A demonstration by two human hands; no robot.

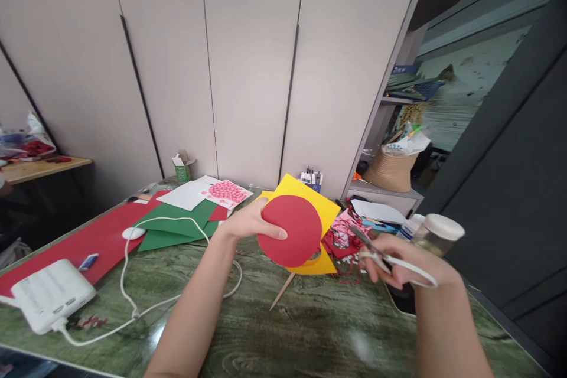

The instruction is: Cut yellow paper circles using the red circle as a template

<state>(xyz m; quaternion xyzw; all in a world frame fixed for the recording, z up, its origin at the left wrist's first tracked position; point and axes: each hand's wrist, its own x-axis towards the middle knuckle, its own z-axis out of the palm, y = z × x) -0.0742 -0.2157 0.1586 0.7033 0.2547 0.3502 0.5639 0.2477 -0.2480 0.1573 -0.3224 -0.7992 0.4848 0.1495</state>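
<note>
My left hand [250, 223] pinches a red paper circle [292, 231] and holds it up above the green marbled table [274, 331]. Behind the circle is a yellow sheet [305, 192] with a round hole cut in it. My right hand [398, 260] grips white-handled scissors [376, 251], blades pointing left toward the papers, a short way right of the circle. A thin wooden stick [282, 291] lies on the table under the circle.
Green [177, 225], red [88, 242] and white sheets lie at the left, with a white power bank [51, 294] and its cable [133, 301]. Red paper scraps [343, 239] and a white-lidded jar [436, 235] sit at the right. A woven basket [390, 170] stands on a shelf.
</note>
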